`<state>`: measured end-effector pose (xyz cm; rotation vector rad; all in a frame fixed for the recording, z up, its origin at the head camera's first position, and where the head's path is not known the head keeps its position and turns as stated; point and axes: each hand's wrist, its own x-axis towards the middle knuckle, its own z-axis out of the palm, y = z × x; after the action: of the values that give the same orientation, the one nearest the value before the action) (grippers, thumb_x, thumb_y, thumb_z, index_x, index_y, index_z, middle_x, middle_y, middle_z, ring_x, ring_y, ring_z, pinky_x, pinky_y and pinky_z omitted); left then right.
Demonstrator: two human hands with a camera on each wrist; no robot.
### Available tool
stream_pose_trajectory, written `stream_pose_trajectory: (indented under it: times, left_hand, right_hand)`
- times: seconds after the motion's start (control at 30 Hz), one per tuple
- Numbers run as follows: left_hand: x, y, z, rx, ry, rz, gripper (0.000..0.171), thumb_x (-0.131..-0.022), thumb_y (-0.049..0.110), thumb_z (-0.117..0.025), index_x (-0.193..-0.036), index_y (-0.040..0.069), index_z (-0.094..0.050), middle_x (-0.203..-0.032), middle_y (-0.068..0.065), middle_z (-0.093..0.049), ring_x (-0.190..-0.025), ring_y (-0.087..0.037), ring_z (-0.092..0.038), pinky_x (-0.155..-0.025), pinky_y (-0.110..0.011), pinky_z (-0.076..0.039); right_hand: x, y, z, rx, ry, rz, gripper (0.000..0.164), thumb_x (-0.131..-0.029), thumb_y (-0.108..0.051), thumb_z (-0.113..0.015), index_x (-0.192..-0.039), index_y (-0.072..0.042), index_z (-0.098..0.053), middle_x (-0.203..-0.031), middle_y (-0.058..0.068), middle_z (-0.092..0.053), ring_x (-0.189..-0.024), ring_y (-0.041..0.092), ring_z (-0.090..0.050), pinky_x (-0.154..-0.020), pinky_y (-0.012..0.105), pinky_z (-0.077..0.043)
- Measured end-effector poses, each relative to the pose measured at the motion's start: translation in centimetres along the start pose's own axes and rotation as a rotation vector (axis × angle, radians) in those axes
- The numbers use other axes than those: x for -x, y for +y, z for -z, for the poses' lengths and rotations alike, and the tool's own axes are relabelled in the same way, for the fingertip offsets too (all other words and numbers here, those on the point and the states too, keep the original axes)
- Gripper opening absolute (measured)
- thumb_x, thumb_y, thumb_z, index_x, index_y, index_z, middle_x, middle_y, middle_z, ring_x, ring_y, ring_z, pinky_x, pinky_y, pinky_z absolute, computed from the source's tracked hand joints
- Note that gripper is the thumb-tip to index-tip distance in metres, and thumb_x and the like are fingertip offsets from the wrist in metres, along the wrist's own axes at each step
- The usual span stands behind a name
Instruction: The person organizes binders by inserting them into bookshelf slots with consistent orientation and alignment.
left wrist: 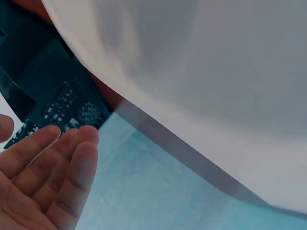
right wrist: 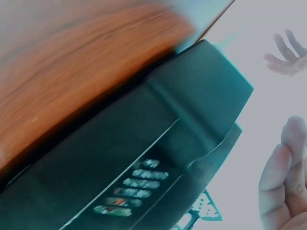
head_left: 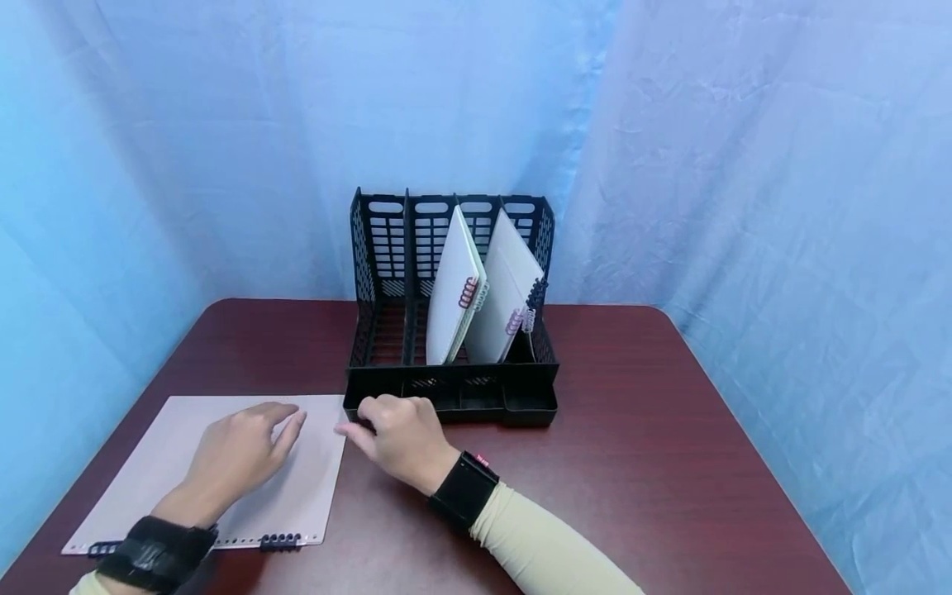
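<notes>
A white loose-leaf notebook (head_left: 312, 463) lies flat at the left of the table, dark binding rings (head_left: 280, 542) along its near edge. Over it hovers my left hand (head_left: 241, 446), fingers relaxed and holding nothing; the left wrist view also shows this hand (left wrist: 50, 177) beside the white sheet. My right hand (head_left: 405, 434), its fingers loosely bent around nothing, is by the front left corner of a black desk file organizer (head_left: 449, 395). In the right wrist view its fingers (right wrist: 276, 179) appear apart from the organizer's dark wall (right wrist: 120, 139).
Two white notebooks stand in the organizer's right-hand slots: one with red rings (head_left: 452, 297), another with purple and dark rings (head_left: 506, 285). Small trays run along its front. The dark red wooden table (head_left: 654, 446) meets pale blue curtains (head_left: 461, 99) behind.
</notes>
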<state>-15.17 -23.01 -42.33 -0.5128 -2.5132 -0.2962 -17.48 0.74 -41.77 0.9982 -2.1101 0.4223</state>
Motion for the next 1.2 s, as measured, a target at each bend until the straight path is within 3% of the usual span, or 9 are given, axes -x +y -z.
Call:
stream_pose_trajectory:
  times: [0.13,0.23,0.53,0.63,0.77,0.93,1.07,1.2]
  left_hand:
    - [1.5,-1.2,1.1,-0.04,-0.032,-0.031,0.026,-0.082,0.028,-0.067,-0.091,0.004,-0.072,-0.086,-0.013,-0.07,-0.074,-0.03,-0.065,-0.057,-0.048,-0.052]
    - [2.2,-2.2,1.8,-0.084,-0.092,-0.047,0.026,-0.079,0.029,-0.068,-0.088,0.005,-0.071,-0.082,-0.012,-0.069,-0.07,-0.029,-0.065,-0.053,-0.046,-0.051]
    - [3.4,-3.9,3.7,-0.198,-0.394,-0.057,0.034,-0.078,0.04,-0.07,-0.086,0.006,-0.069,-0.075,-0.006,-0.065,-0.065,-0.026,-0.062,-0.055,-0.044,-0.05]
    - [4.1,-4.5,4.3,-0.189,-0.429,-0.082,0.049,-0.074,0.058,-0.07,-0.084,0.01,-0.068,-0.073,-0.002,-0.063,-0.066,-0.024,-0.061,-0.056,-0.044,-0.05]
    - [5.5,-5.3,4.8,-0.15,-0.491,-0.108,0.078,-0.056,0.087,-0.057,-0.085,0.016,-0.066,-0.078,0.003,-0.061,-0.07,-0.022,-0.061,-0.057,-0.044,-0.049]
    - [7.1,-5.9,4.7,-0.097,-0.565,-0.129,0.108,-0.041,0.093,-0.05,-0.101,0.006,-0.066,-0.1,-0.009,-0.064,-0.087,-0.031,-0.062,-0.07,-0.05,-0.051]
    - [7.7,-5.9,4.4,-0.077,-0.571,-0.143,0.109,-0.043,0.092,-0.052,-0.104,0.003,-0.065,-0.103,-0.013,-0.064,-0.087,-0.032,-0.062,-0.071,-0.05,-0.051]
    - [7.9,-5.8,4.4,-0.067,-0.598,-0.158,0.09,-0.054,0.084,-0.06,-0.101,0.007,-0.067,-0.099,-0.009,-0.066,-0.083,-0.028,-0.064,-0.069,-0.047,-0.051]
  right_hand:
    - [-0.3,-1.6,-0.1,0.006,-0.071,0.048,0.037,-0.088,-0.052,-0.062,-0.066,-0.023,-0.053,-0.055,-0.014,-0.037,-0.047,-0.004,-0.035,-0.042,0.011,-0.024]
    - [-0.4,-2.8,0.0,0.043,-0.137,0.097,0.039,-0.088,-0.055,-0.059,-0.066,-0.024,-0.05,-0.056,-0.014,-0.036,-0.047,-0.001,-0.036,-0.042,0.015,-0.029]
    - [0.0,-6.1,-0.7,0.15,-0.37,0.198,0.035,-0.089,-0.06,-0.053,-0.076,-0.028,-0.059,-0.066,-0.016,-0.052,-0.06,0.002,-0.05,-0.055,0.019,-0.04]
    - [-0.2,-7.3,-0.9,0.169,-0.468,0.22,0.038,-0.088,-0.065,-0.049,-0.081,-0.03,-0.061,-0.073,-0.016,-0.057,-0.064,0.003,-0.05,-0.058,0.021,-0.04]
    - [-0.6,-8.9,-1.2,0.186,-0.589,0.245,0.043,-0.086,-0.072,-0.044,-0.084,-0.032,-0.059,-0.078,-0.015,-0.057,-0.066,0.006,-0.046,-0.058,0.023,-0.036]
    - [-0.9,-10.7,-1.8,0.231,-0.659,0.295,0.052,-0.081,-0.08,-0.039,-0.087,-0.033,-0.058,-0.082,-0.015,-0.057,-0.069,0.007,-0.046,-0.059,0.024,-0.035]
    - [-0.6,-11.6,-2.4,0.239,-0.671,0.335,0.053,-0.078,-0.083,-0.041,-0.084,-0.033,-0.057,-0.08,-0.014,-0.057,-0.067,0.007,-0.046,-0.058,0.024,-0.035]
    - [-0.2,-12.0,-3.1,0.239,-0.686,0.361,0.051,-0.076,-0.082,-0.043,-0.082,-0.034,-0.058,-0.077,-0.015,-0.058,-0.065,0.007,-0.045,-0.059,0.025,-0.034]
